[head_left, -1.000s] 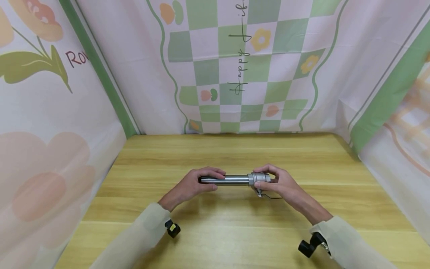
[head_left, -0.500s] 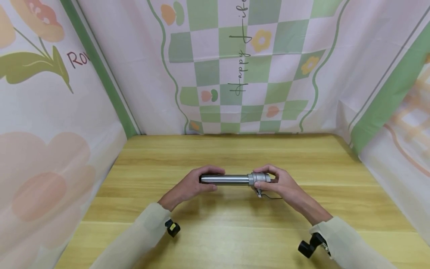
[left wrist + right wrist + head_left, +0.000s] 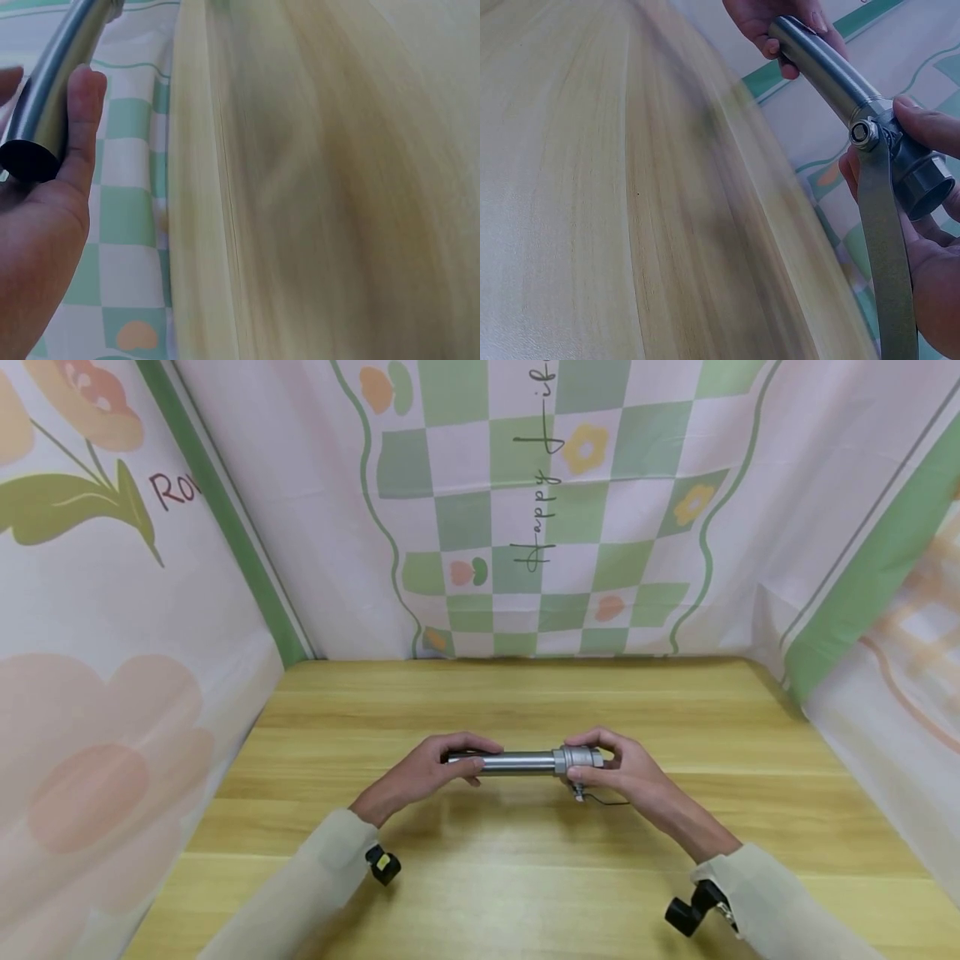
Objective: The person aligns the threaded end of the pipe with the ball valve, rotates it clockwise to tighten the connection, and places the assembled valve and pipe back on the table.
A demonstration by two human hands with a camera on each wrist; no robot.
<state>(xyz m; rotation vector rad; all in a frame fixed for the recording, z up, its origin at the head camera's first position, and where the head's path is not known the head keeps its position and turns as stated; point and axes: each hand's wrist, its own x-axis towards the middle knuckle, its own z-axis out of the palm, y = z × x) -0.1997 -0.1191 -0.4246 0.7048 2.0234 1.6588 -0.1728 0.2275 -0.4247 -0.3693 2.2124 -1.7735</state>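
Observation:
A bright steel pipe (image 3: pixel 525 763) lies crosswise above the table, its right end fitted into a metal ball valve (image 3: pixel 579 759). My left hand (image 3: pixel 416 777) holds the pipe's left end, thumb on the near side and fingers over the top and beneath. In the left wrist view the pipe's open end (image 3: pixel 30 160) sits inside that hand. My right hand (image 3: pixel 637 774) grips the valve body between thumb and fingers. From the valve stem, a flat lever handle (image 3: pixel 885 247) hangs downward in the right wrist view. The joint between pipe and valve shows no visible gap.
The wooden table (image 3: pixel 480 893) spreads under both hands. Patterned cloth (image 3: pixel 540 527) hangs behind its far edge and along both sides. Small black wrist cameras (image 3: pixel 384 866) stick out below the sleeves.
The left fingers loosened around the pipe half a second ago; now the left thumb has risen onto its near face and a fingertip shows below. The right hand keeps its hold on the valve.

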